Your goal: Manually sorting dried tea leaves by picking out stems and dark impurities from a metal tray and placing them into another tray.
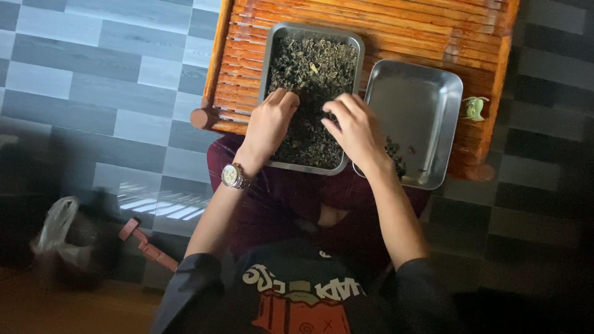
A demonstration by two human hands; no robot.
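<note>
Both hands worked the leaves in the tray: left hand curled in, right hand apparently pinching bits for the near-empty pan alongside.

A slatted wooden table carries two steel trays: one full of dried leaves under the hands, one nearly bare tray just right of the right hand.

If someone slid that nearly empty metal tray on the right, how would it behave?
The nearly empty tray probably feels light: only a few dark leaf bits lie inside. Its smooth shiny metal likely slides easily over the slatted wooden board. It looks stiff, and its low shape seems unlikely to tip.
</note>
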